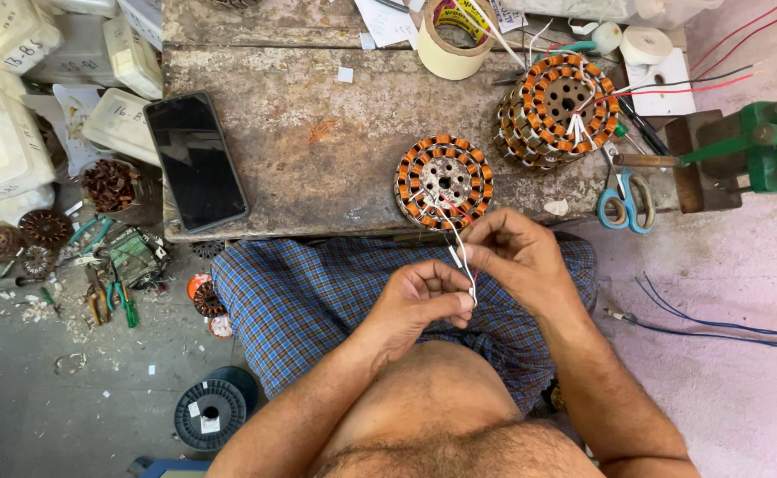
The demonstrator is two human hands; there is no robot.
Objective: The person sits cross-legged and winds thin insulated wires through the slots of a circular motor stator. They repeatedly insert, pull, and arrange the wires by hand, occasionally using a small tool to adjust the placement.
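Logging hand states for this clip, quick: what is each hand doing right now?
Left hand: closed, fingers pinching the white wires from the copper-wound stator.
Right hand: closed, pinching the same wires higher up.

Single view only, head-mounted, aimed almost straight down from above the lap. Close range: bare belly and both forearms fill the bottom edge, left hand (pixel 424 296) and right hand (pixel 517 257) sit just below frame centre, over the checked cloth (pixel 291 305). Near edge of the workbench (pixel 318 142) runs across mid-frame; far edge cut off at the top. Bench slightly rotated, so camera yawed a little. Floor visible down both sides: grey and littered on the left, pinkish on the right. Green clamp (pixel 765 142) clipped by the right edge. No second view, so no overlap.
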